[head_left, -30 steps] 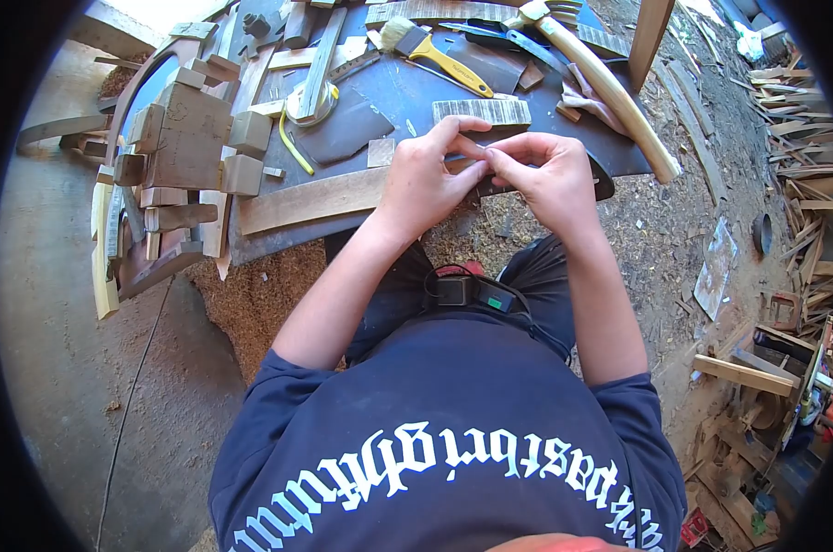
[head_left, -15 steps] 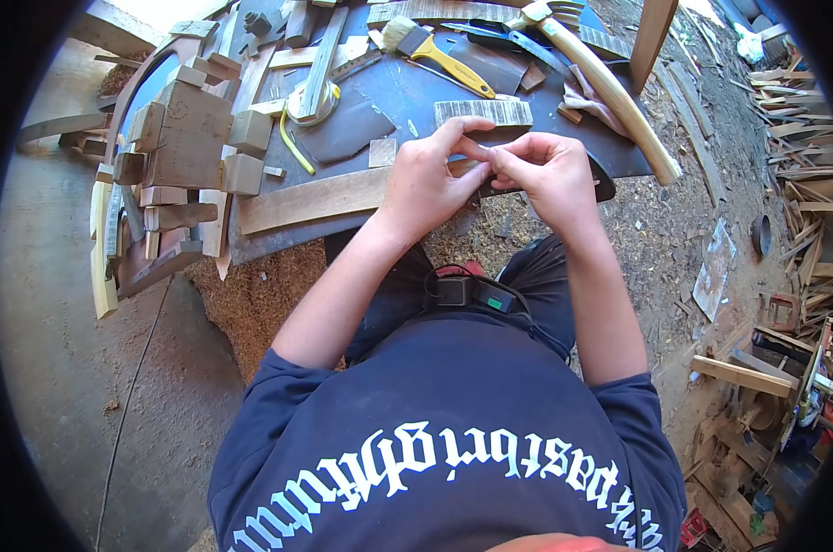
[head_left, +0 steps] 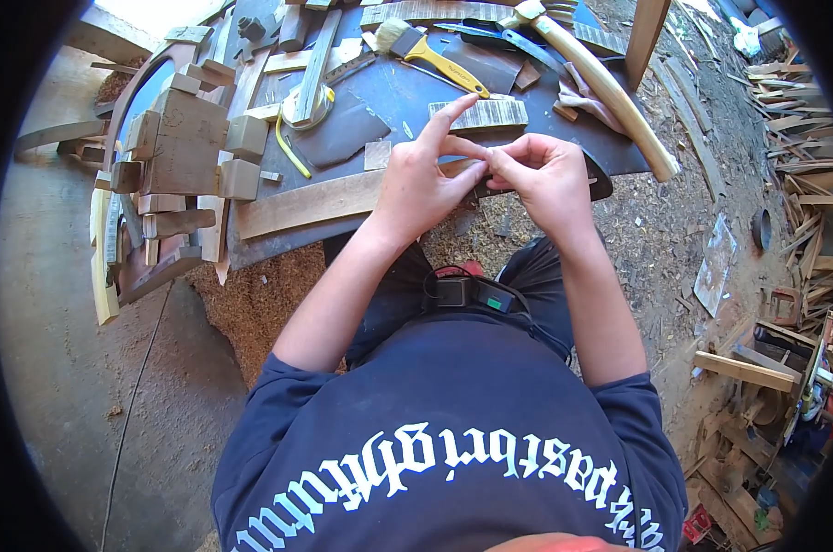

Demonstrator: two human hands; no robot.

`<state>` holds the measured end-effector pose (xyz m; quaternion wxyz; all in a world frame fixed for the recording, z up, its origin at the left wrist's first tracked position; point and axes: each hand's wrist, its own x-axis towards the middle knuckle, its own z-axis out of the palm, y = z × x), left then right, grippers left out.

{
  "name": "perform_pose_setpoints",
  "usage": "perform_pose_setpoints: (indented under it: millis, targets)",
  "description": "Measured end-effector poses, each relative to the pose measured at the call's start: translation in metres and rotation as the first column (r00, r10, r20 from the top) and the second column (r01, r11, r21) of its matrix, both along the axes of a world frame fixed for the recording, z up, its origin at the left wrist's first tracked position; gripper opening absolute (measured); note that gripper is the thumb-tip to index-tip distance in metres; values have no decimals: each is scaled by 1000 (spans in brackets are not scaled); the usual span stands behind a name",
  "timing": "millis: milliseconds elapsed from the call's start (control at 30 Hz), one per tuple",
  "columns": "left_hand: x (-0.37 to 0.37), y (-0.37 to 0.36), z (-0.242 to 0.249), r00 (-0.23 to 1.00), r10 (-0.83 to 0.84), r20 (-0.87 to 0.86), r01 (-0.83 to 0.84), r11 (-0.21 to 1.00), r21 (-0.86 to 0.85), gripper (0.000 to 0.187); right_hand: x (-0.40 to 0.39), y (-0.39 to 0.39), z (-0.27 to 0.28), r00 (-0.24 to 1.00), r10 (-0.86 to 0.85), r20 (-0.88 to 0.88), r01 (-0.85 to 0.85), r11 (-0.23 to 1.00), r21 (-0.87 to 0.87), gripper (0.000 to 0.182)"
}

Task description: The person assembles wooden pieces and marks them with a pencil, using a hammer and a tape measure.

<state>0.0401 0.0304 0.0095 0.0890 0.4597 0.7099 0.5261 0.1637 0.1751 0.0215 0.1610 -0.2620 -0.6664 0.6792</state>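
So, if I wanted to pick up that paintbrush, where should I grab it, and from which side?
I'd grip the paintbrush mid-way along its yellow handle, from above on the person's side. The slim handle slants towards the person, while the bristles point away, to the left. The handle's tip appears close to the left hand's raised finger, so mid-handle seems clearer.

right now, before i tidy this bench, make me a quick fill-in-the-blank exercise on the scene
1. The brush has a ____ handle.
2. The long pale wooden handle lies nearer the right hand than the ____ hand.
3. In this view, the white lettering on the shirt appears upside ____.

Missing words: yellow; left; down.
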Motion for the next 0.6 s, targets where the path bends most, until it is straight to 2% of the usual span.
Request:
perform_pose_setpoints:
  millis: [100, 200, 233, 300, 333, 400, 500, 600]
  targets:
    - [2, 0, -4, 1000, 22, -17, -22, 1000, -4, 83, 3, 3, 5, 998, 52, 47, -56, 994, 88, 16]
    - [3, 1, -5, 1000, 26, -11, -26, 1000, 4, 85, -2, 26, 20, 995, 102, -11, -87, 893, 441, 18]
    - [4, 1, -5, 1000, 21, -7, -21, 1000, 8, 85, -7, 39, 28, 1000, 16, 18, -24, 809, 587, 20]
    - [2, 1, -7, 1000, 15, -19, -15, 1000, 12, 85, -18, 56, 53, 986, -127, -110, 161, 536, 829, 17]
    - [3, 1, -7, 1000, 11, -24, -11, 1000, 14, 84, -27, 78, 48, 975, -119, -186, 216, 342, 915, 18]
    - [3, 1, -9, 1000, 12, -2, -12, 1000, 4, 80, -47, 117, 42, 974, -75, -215, 217, 25, 976, 19]
    - [4, 1, -4, 1000, 17, 22, -17, 1000, -14, 74, -76, 156, 27, 930, -334, 151, -142, 52, 988, 40]
    - [4, 1, -5, 1000, 18, 19, -18, 1000, -13, 69, -99, 176, 24, 863, -355, 359, -280, 255, 925, 48]
